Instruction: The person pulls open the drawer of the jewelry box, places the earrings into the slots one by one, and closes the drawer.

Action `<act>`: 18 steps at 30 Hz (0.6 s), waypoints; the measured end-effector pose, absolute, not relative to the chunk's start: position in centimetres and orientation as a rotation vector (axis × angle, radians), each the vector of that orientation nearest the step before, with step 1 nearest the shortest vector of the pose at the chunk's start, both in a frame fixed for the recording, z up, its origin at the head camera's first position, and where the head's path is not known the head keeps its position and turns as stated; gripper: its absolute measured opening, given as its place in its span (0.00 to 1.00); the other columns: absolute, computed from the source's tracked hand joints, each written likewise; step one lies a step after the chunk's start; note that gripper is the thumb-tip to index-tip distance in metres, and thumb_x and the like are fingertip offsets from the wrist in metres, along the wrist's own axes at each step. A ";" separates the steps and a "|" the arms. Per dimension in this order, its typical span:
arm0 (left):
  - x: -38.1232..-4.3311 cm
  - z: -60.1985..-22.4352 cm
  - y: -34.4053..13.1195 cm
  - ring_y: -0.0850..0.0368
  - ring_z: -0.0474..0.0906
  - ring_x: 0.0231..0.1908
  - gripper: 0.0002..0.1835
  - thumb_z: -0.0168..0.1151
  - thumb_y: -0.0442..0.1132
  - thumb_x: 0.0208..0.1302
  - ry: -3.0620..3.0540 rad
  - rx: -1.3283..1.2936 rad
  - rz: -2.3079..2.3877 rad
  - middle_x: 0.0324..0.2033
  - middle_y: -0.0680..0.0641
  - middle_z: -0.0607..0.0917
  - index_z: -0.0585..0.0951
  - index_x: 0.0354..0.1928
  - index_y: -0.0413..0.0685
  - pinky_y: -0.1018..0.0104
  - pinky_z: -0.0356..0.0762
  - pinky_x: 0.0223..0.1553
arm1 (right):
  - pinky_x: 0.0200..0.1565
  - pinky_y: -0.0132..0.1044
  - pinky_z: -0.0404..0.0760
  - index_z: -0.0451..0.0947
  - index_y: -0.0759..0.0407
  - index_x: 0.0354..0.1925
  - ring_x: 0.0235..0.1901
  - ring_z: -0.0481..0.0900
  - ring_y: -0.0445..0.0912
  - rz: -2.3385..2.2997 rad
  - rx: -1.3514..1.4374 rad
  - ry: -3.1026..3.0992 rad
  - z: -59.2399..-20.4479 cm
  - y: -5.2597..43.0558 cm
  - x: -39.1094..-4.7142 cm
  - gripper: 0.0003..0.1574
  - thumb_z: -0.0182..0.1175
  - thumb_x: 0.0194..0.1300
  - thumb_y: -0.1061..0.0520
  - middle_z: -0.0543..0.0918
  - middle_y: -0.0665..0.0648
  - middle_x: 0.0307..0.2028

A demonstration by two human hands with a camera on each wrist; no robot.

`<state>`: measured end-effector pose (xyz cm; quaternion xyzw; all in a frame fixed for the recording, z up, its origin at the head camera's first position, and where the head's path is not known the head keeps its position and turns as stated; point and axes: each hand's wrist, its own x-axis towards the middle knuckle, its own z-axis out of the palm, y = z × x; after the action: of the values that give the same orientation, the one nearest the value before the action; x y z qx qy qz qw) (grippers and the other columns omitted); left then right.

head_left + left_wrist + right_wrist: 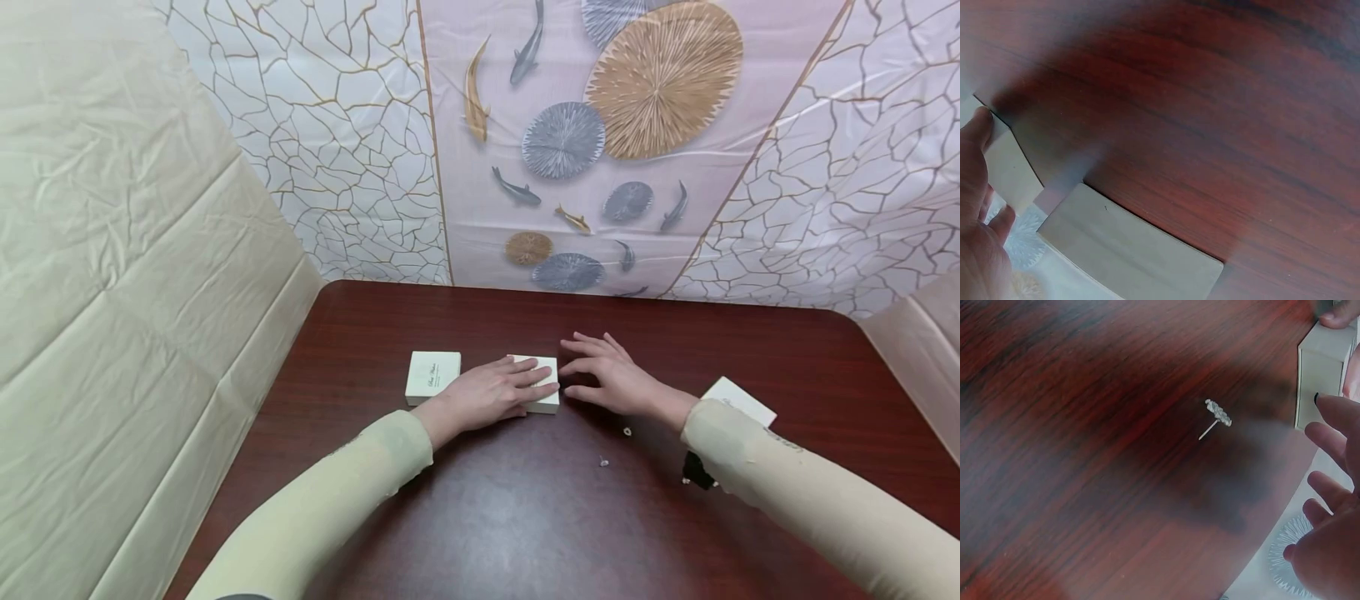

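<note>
A small white box [548, 406] lies flat near the middle of the wooden table. My left hand [491, 392] covers its top with spread fingers, and the thumb [982, 122] sits against the near side. My right hand [618, 379] hovers just right of this box with loosely spread fingers and nothing in them. In the right wrist view its fingertips are close to the box's side [1321, 381]; contact cannot be told. A silvery stud earring [1217, 414] with a thin post lies on the table. A similar tiny piece [627, 432] lies near it.
Left of my left hand lies another white box [432, 375] with dark lettering. A white box [742, 400] is partly covered by my right forearm. Under that sleeve is a small black item [697, 472] with tiny light bits. Patterned cloth [562, 275] hangs behind the table.
</note>
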<state>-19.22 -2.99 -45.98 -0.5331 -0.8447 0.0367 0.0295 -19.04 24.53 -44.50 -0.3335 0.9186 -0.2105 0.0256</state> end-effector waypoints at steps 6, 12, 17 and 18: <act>-19.2 -45.9 -2.9 0.50 0.61 0.80 0.33 0.62 0.50 0.80 -2.597 -1.643 0.123 0.80 0.49 0.68 0.67 0.82 0.60 0.51 0.63 0.78 | 0.73 0.80 0.49 0.90 0.56 0.50 0.77 0.62 0.69 -0.668 -1.030 2.825 -44.9 24.3 -19.1 0.12 0.72 0.70 0.56 0.75 0.70 0.72; -19.2 -46.1 -2.9 0.50 0.62 0.80 0.33 0.62 0.50 0.80 -2.582 -1.637 0.145 0.80 0.49 0.68 0.67 0.82 0.61 0.52 0.64 0.78 | 0.73 0.80 0.49 0.90 0.53 0.43 0.77 0.63 0.69 -0.714 -1.012 2.835 -45.1 24.0 -19.2 0.05 0.73 0.69 0.56 0.77 0.69 0.71; -19.2 -46.1 -2.9 0.50 0.62 0.80 0.33 0.62 0.50 0.80 -2.574 -1.634 0.162 0.80 0.49 0.68 0.67 0.83 0.61 0.52 0.65 0.78 | 0.73 0.79 0.49 0.89 0.52 0.38 0.77 0.63 0.69 -0.747 -0.985 2.832 -45.3 23.8 -19.4 0.02 0.74 0.68 0.56 0.78 0.68 0.70; -19.2 -46.1 -2.9 0.50 0.62 0.80 0.33 0.62 0.50 0.80 -2.573 -1.633 0.167 0.80 0.49 0.68 0.67 0.83 0.61 0.52 0.65 0.78 | 0.73 0.79 0.49 0.89 0.52 0.37 0.77 0.63 0.69 -0.750 -0.984 2.832 -45.3 23.8 -19.5 0.02 0.74 0.68 0.56 0.78 0.68 0.70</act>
<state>-19.19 -2.90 -46.09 -0.5345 -0.8422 0.0548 0.0450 -19.48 23.79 -45.31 -0.3183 0.9161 -0.2426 0.0255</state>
